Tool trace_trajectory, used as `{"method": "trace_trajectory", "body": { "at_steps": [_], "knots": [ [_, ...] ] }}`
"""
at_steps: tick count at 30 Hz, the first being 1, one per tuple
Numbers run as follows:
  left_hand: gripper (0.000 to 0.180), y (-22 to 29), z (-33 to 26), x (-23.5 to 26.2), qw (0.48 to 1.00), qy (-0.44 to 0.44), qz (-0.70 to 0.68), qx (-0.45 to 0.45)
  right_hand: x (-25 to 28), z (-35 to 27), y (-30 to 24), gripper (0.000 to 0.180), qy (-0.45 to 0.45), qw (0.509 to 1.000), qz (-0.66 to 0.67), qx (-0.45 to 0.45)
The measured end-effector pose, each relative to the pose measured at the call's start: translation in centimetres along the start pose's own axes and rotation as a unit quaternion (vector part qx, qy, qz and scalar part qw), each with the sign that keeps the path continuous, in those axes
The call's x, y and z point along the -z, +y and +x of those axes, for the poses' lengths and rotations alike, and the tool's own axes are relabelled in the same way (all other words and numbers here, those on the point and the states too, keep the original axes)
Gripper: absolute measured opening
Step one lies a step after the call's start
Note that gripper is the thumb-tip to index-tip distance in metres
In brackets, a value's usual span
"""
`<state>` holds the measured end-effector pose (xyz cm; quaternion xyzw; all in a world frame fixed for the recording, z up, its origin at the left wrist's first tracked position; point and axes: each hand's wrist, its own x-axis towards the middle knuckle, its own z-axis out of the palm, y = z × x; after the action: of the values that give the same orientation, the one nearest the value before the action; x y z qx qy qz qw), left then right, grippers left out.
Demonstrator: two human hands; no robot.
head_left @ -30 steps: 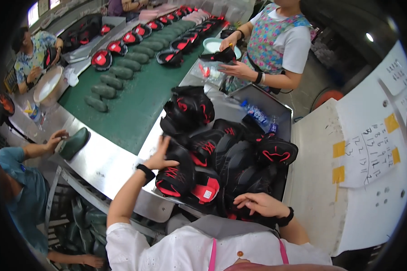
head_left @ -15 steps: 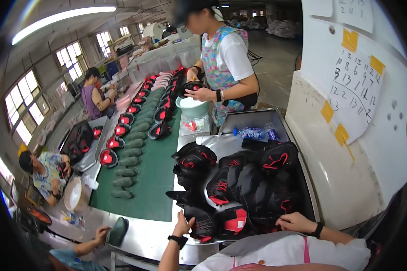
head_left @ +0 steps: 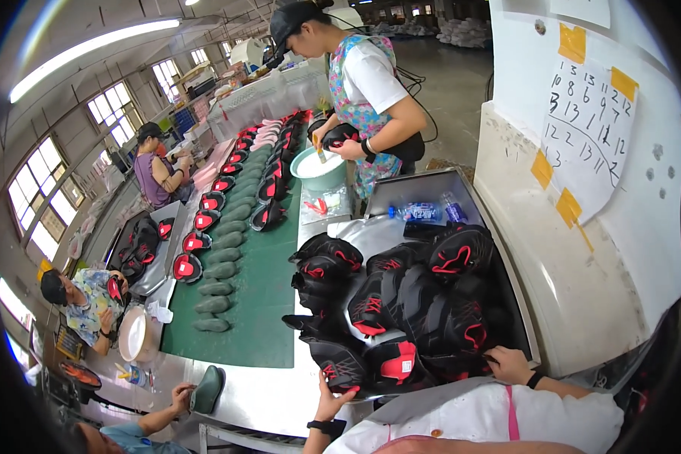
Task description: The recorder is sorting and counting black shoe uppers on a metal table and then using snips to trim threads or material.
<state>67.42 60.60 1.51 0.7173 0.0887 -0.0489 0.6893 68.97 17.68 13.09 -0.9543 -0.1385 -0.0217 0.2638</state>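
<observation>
My left hand [head_left: 331,399] is at the near left of a pile of black shoe uppers with red trim. Its thumb and fingers are spread at the lower edge of a black upper [head_left: 336,366] with red lacing marks. Beside that lies another upper [head_left: 396,366] with a red lining and a white label. My right hand [head_left: 509,365] rests at the near right corner of the metal tray [head_left: 535,344], next to a dark upper [head_left: 461,325] with a red loop. Its fingers are loosely extended, with nothing visible in them.
A green work surface [head_left: 268,303] carries rows of grey-green shoe lasts [head_left: 221,270] and uppers. Across from me a person brushes an upper over a pale green basin [head_left: 318,170]. At lower left, another person's hand [head_left: 181,397] holds a last [head_left: 207,390]. Bottles [head_left: 420,212] lie in the tray's far end.
Both my hands have shifted right, the left also lower and the right slightly higher. Across from me, the person has brought a brush down to the basin. The lower-left person's last has moved right.
</observation>
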Motion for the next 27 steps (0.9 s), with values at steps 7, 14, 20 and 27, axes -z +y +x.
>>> {"method": "trace_trajectory", "body": {
  "at_steps": [7,14,20,27],
  "knots": [
    [0.088,-2.5,2.1,-1.1,0.993,0.093,0.041,-0.067,-0.1,0.2,0.7,0.016,-0.008,0.999,0.038,0.014],
    [0.09,-0.8,2.1,-1.1,0.998,0.034,0.045,-0.019,0.2,0.7,0.3,0.017,-0.029,0.998,0.046,-0.026],
    [0.082,-1.8,0.3,0.5,0.993,0.052,0.09,0.047,0.0,0.4,1.2,0.019,-0.013,0.999,0.04,-0.009],
    [0.088,2.1,1.4,-0.7,0.972,0.109,0.197,-0.061,-0.2,-0.4,1.4,0.018,0.018,0.999,0.023,-0.026]
  ]
}}
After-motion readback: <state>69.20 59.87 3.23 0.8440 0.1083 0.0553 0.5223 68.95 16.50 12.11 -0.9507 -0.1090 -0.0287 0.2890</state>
